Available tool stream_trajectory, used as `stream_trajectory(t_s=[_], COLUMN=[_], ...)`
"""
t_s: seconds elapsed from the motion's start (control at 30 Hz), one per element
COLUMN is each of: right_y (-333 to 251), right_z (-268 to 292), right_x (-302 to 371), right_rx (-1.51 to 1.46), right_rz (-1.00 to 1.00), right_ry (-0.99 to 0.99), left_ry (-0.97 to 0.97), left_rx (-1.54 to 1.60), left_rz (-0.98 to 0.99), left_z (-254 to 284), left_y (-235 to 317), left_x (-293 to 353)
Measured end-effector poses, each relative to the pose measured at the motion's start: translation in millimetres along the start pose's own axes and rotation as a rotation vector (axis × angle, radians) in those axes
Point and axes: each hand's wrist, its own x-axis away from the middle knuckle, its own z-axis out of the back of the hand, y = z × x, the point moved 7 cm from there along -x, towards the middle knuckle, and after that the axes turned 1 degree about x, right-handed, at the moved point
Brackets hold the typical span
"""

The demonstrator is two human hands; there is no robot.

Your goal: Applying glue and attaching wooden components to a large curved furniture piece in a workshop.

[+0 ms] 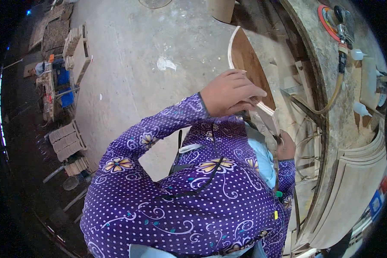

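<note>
A curved plywood panel [250, 58], brown on its face with a pale layered edge, stands tilted in front of my body. My left hand [234, 92] reaches across it, fingers bent and closed at its pale edge; whether a small thing sits under the fingers is hidden. My right hand [286, 146] grips the panel's near end, low and to the right, thumb up along it. Part of that near end is covered by my left hand. Both arms wear purple patterned sleeves.
To the right runs a worn workbench [305, 26] bearing a round sander [329, 23] with a hose [337, 92], white bottles [361, 109] and stacked curved panels [348, 193]. Wooden piles [66, 139] stand on the left along the concrete floor [129, 64].
</note>
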Motion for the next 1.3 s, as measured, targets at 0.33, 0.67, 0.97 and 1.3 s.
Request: stream_trajectory(t_s=[0.33,0.67,0.97,1.3], right_y=[84,220,117,166], right_z=[9,-34,22,7], right_x=[68,142,89,131], right_rx=[0.099,-1.382,0.139,0.095], right_rz=[-0.282,-0.633,-0.555,-0.605], right_ry=[-0.109,0.543,0.227,0.37], left_ry=[-0.206,-0.323,-0.484,-0.612], left_rx=[0.334,0.216,-0.023,-0.146], left_rz=[-0.168,-0.403,-0.521,-0.532], left_z=[-79,-196,-296,-342], left_y=[18,100,81,95], left_x=[-26,-57,-58,-49])
